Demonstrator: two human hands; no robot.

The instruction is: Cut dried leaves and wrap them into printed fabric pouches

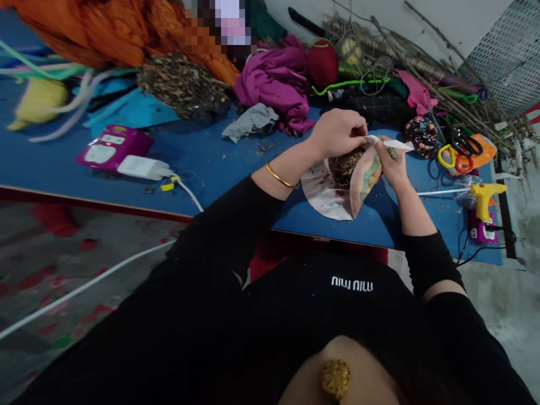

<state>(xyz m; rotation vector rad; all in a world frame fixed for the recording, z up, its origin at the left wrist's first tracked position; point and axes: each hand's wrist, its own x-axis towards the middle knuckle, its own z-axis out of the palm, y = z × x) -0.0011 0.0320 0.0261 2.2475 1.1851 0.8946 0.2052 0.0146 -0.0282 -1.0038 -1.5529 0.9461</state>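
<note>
A round patterned fabric piece (333,194) lying on the blue counter (219,163) is folded up around a clump of dried filling (345,165). Its edge is pinched by both the left hand (337,132) and right hand (390,160). Filling could probably spill if either pinch slackens.

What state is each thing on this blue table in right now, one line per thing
Left hand: gripping the fabric edge.
Right hand: pinching the opposite edge.
Fabric circle: folded up around brown filling.
Scissors: lying unused.
Glue gun: standing, plugged in.
White charger: lying flat, cable attached.
</note>
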